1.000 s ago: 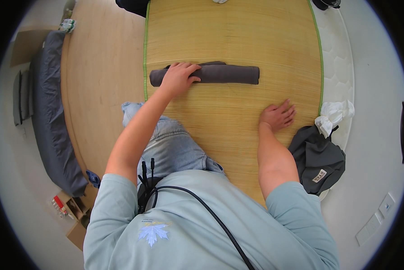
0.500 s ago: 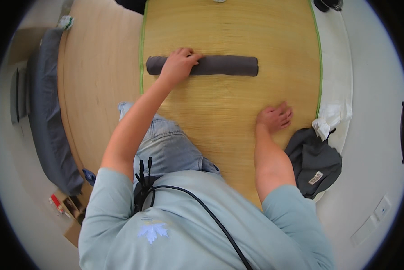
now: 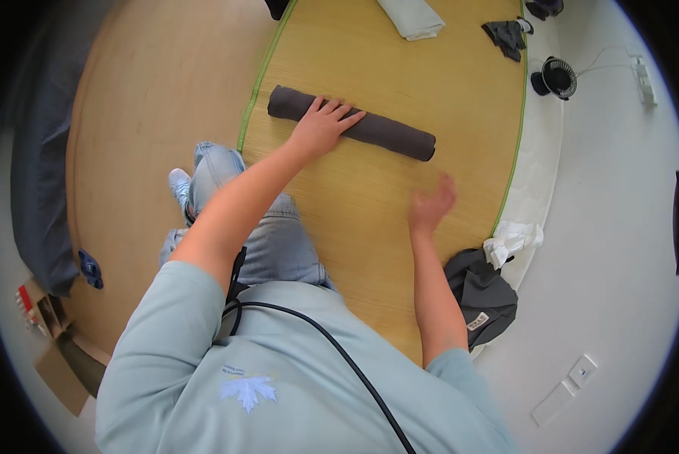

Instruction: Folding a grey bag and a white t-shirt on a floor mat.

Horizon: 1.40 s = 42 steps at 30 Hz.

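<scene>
A dark grey roll of cloth (image 3: 391,136) lies slantwise across the yellow woven mat (image 3: 385,227). My left hand (image 3: 326,127) rests on top of the roll, left of its middle, with the fingers spread over it. Short of the roll's right end, my right hand (image 3: 432,204) is raised and smeared by motion, and it touches neither the roll nor anything else I can make out. Its fingers look stretched upward.
A folded white cloth (image 3: 414,19) and a small dark garment (image 3: 506,38) lie farther up the mat. A black fan (image 3: 557,78) stands by the right wall. Near my right arm are crumpled white tissue (image 3: 513,240) and a dark grey bag or garment (image 3: 482,299).
My head has turned, so the view has shifted. The roll now lies tilted, my left hand's fingers have spread out on it, and my right hand has come up off the mat.
</scene>
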### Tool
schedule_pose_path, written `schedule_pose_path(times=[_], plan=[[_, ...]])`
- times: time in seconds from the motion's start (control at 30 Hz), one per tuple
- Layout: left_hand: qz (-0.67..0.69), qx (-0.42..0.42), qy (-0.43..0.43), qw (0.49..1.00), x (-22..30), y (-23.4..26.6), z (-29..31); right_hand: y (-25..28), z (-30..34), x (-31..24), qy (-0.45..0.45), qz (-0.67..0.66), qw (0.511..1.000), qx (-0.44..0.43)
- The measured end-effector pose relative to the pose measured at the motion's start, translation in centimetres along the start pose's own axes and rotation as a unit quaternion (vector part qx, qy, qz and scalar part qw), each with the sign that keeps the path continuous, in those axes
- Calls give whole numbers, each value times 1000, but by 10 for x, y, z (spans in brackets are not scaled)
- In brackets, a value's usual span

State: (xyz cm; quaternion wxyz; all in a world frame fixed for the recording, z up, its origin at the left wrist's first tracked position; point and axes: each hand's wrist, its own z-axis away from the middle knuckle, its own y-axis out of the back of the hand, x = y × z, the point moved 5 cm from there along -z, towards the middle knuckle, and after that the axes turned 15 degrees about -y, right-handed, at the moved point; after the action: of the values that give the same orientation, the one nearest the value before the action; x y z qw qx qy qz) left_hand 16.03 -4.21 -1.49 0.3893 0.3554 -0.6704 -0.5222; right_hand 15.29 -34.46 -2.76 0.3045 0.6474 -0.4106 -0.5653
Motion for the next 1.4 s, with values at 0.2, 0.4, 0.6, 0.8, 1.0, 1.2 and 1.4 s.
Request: schedule_pose_path(times=[0.2, 0.4, 0.6, 0.8, 1.0, 1.2, 1.4], plan=[[29, -5, -28, 999, 4, -2, 7, -66, -48, -160, 195, 250, 906, -279], [-40, -16, 10, 999, -62, 13, 50, -76, -54, -150, 191, 232, 923, -241], [-3, -103, 46, 994, -77, 16, 55, -63, -55, -123, 235, 244, 935, -104], [-39, -45, -39, 997, -60, 46, 108, -20, -27, -126, 261, 217, 932, -129], [-89, 72, -95, 989, -64, 87, 163, -11, 13, -151, 245, 140, 941, -184], [44, -50, 17, 998, -66, 180, 210, 33, 30, -215, 211, 42, 921, -324], [203, -88, 24, 975, -54, 169, 309, 37, 95, -231, 146, 78, 795, -583]])
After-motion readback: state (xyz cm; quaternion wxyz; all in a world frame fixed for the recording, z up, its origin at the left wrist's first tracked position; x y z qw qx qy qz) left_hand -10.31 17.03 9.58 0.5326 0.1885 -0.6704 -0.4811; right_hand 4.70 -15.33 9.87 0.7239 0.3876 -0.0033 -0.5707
